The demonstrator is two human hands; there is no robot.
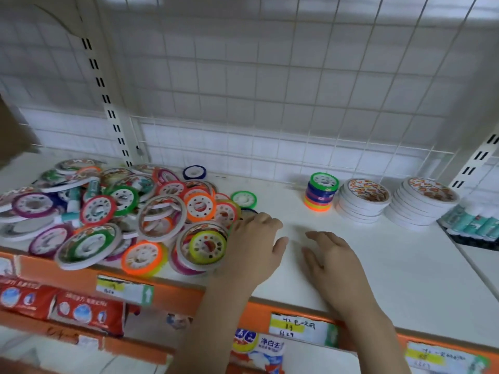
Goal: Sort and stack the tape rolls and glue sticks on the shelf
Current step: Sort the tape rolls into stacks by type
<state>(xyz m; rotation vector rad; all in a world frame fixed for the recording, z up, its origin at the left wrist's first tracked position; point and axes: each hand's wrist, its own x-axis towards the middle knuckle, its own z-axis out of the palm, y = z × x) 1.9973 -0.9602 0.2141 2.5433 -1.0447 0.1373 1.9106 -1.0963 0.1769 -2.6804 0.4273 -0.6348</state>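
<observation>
Head view: both hands lie released, holding nothing, on the white shelf (364,265). The left hand (252,248) touches the loose tape-roll pile (121,211); the right hand (334,263) rests apart. Stacked tape rolls (364,203) and glue sticks (475,222) sit far right.

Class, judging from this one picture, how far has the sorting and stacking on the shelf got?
Done: one stack of small coloured rolls, two stacks of white rolls, and glue sticks lined up at the right. In hand: nothing; the left hand reaches the pile's edge, the right hand is open. Left: the big mixed pile.
</observation>
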